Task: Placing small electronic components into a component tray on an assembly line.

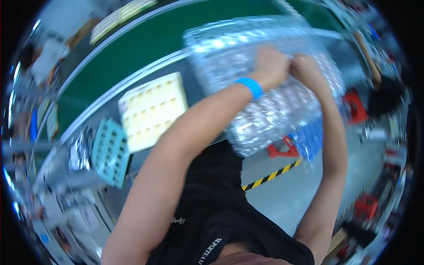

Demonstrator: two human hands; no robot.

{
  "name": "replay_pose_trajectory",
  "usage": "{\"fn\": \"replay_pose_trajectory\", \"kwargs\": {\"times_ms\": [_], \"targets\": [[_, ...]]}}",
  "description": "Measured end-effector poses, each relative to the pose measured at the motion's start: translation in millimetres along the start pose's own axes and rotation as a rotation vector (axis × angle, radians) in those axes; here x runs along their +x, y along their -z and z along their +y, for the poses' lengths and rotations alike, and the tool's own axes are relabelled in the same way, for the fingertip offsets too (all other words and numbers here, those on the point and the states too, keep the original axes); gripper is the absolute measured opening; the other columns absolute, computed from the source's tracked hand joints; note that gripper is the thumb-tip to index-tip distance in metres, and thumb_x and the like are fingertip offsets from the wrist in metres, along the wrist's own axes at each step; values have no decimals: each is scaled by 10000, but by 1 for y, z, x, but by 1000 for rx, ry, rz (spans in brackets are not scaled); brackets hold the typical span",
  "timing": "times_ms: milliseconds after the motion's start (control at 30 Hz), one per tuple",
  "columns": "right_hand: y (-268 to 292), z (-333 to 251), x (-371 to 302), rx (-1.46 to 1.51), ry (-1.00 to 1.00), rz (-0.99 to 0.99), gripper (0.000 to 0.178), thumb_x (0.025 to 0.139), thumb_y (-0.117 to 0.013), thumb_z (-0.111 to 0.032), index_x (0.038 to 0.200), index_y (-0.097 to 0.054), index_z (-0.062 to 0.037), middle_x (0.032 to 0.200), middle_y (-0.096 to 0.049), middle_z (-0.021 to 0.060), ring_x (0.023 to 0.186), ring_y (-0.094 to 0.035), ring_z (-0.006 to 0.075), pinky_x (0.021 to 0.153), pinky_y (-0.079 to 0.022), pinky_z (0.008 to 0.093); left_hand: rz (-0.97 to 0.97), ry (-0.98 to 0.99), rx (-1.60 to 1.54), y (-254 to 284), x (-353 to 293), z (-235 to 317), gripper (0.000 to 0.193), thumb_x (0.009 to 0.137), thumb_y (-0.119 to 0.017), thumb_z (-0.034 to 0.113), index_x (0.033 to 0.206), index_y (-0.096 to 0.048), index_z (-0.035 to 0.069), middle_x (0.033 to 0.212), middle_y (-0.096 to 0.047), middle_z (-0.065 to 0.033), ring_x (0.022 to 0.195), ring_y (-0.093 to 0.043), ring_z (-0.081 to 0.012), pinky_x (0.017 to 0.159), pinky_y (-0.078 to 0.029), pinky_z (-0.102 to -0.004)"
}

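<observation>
A wide piece of clear bubble wrap lies spread before me, over the bench edge and the space to its right. My left hand, with a blue wristband, is closed on the wrap near its middle. Right beside it, my right hand is a fist at the same spot, the two almost touching. Motion blurs the fingers, and the exact grip is partly hidden. Left of the wrap, a cream tray with rows of small pockets rests on the dark bench.
A teal slotted tray leans by the cream one, next to crumpled silver wrapping. Beyond the bench runs a green conveyor belt with pale trays past it. Red stools and a yellow-black floor stripe are at the right.
</observation>
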State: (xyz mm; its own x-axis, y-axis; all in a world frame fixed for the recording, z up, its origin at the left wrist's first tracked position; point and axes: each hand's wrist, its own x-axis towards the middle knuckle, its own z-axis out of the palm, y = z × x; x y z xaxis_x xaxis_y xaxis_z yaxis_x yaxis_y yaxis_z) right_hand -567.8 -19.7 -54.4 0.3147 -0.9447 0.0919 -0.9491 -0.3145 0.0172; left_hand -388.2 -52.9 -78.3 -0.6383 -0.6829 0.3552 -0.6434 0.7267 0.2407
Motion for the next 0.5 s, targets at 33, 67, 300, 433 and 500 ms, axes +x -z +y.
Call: {"fn": "replay_pose_trajectory", "kwargs": {"times_ms": [33, 67, 300, 433, 500], "targets": [[1, 3, -4, -29, 17, 22, 94, 826, -673, -94, 800, -721, -17, 873, -670, 205, 853, -664, 413, 758, -521, 521, 38, -21, -10, -8, 3, 4, 144, 743, -718, 222, 757, -801, 105, 844, -747, -192, 888, -704, -352, 781, -537, -493], [-4, 8, -7, -25, 40, 44, 94, 825, -676, -93, 796, -714, -11, 867, -650, 216, 851, -647, 424, 761, -513, 521, 67, -13, -45, -17, 5, 7, 151, 741, -718, 240, 771, -807, 122, 856, -750, -195, 914, -707, -354, 810, -525, -501], [31, -15, 0, 194, -32, 16, 84, 867, -691, -14, 937, -709, 27, 913, -646, 189, 818, -650, 389, 733, -489, 463, 150, 153, -147, -10, 7, 0, 210, 748, -797, 280, 846, -810, 94, 960, -749, -149, 1087, -610, -347, 910, -439, -472], [61, -21, -16, 165, -3, 132, 105, 870, -677, 17, 970, -707, 21, 906, -627, 161, 817, -655, 338, 726, -503, 413, 276, 49, -245, 40, -9, -17, 201, 715, -763, 249, 738, -774, 50, 868, -745, -188, 938, -665, -375, 795, -506, -491], [72, -43, -3, 104, 23, 114, 120, 876, -707, -47, 983, -747, -12, 937, -661, 164, 882, -663, 367, 786, -511, 445, 239, 159, -222, 44, -24, -54, 217, 690, -731, 233, 696, -748, 16, 787, -714, -251, 782, -684, -427, 715, -540, -534]]}}
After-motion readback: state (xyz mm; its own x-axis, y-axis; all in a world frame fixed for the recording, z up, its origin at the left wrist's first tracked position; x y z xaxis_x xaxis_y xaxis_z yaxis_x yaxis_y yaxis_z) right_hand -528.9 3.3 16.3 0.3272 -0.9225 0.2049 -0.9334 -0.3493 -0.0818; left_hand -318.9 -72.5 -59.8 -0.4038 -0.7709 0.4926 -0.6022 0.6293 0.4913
